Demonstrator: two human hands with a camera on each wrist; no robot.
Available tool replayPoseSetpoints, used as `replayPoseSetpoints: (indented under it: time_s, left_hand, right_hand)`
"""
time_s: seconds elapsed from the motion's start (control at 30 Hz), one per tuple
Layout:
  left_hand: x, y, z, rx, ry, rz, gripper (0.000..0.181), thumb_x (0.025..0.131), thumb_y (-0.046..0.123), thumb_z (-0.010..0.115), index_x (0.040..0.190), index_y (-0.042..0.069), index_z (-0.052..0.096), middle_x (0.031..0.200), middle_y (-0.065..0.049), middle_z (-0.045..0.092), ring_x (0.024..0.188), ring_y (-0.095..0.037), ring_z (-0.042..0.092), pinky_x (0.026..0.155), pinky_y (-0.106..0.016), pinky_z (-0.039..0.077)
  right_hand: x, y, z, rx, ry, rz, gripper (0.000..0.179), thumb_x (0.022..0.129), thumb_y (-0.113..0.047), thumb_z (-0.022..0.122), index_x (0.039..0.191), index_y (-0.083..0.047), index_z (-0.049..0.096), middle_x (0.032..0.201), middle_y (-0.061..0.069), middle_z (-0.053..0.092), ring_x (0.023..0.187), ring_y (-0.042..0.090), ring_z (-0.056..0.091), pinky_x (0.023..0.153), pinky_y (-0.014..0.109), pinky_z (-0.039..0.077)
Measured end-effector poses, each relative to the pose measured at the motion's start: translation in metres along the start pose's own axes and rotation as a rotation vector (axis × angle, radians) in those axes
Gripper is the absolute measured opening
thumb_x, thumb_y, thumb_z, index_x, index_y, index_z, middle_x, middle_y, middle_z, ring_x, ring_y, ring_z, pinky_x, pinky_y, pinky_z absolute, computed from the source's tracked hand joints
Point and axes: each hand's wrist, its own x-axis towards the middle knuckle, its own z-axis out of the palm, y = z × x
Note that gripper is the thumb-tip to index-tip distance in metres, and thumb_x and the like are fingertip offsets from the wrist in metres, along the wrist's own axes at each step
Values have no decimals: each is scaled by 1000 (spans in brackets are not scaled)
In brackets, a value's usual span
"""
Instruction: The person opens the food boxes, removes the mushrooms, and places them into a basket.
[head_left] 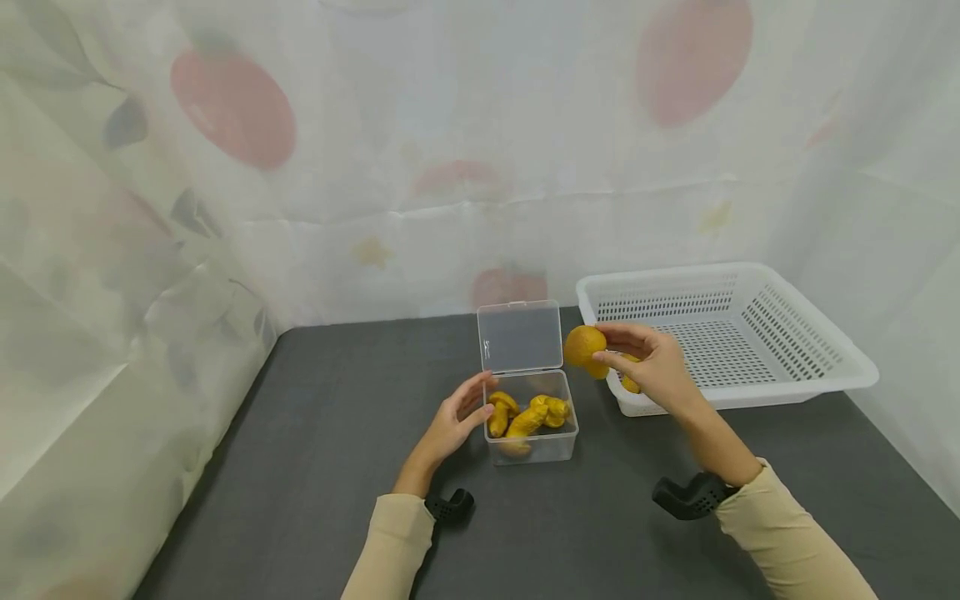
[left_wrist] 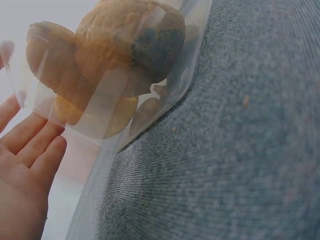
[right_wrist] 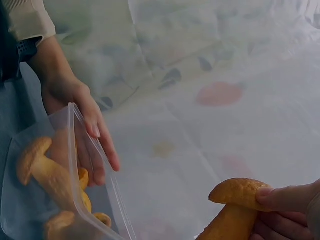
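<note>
My right hand [head_left: 652, 367] pinches a yellow-brown mushroom [head_left: 585, 346] by its cap, thumb on one side and fingers on the other. It hangs in the air right of a clear plastic box [head_left: 536, 451], whose lid [head_left: 520, 337] is tipped back. Inside the box lie several similar mushrooms [head_left: 527, 421]. Against the box's left wall, my left hand [head_left: 452, 425] rests with fairly straight fingers [left_wrist: 49, 159] touching the plastic. In the right wrist view, the held mushroom [right_wrist: 235, 207] shows its rounded cap and thick stem.
A white slotted basket [head_left: 795, 387] stands at the back right. Another yellow piece [head_left: 632, 383] shows beside my right hand at its left end, partly hidden. Dark grey cloth [head_left: 337, 433] covers the table, and printed white curtains [head_left: 450, 125] hang behind and at both sides.
</note>
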Motion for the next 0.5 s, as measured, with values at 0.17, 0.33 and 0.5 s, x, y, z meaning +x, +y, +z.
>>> replayPoseSetpoints:
  time_s: [0.17,0.33,0.5]
  left_hand:
    - [0,-1,0,-2,1,0,55,98,7,54,147,-2,33,145,-26,46,137,-42,42,115,-56,31]
    - [0,1,0,0,8,4,54,97,5,53,146,-4,34,144,-27,46,136,-43,43,114,-58,31]
    - [0,2,0,-15,6,9,53,97,1,52,146,-4,33,144,-28,46,136,-45,42,114,-60,30]
  right_hand:
    - [-1,5,-13,30,14,-16,38,85,2,68,120,15,59,100,-31,65,89,-13,65,75,8,55]
    - [-1,9,-22,5,51,-18,38,84,3,69,118,16,59,99,-32,65,88,-14,65,73,8,55]
    - [-3,10,-31,-20,78,0,37,85,2,69,118,16,59,99,-33,65,88,-14,65,76,5,54]
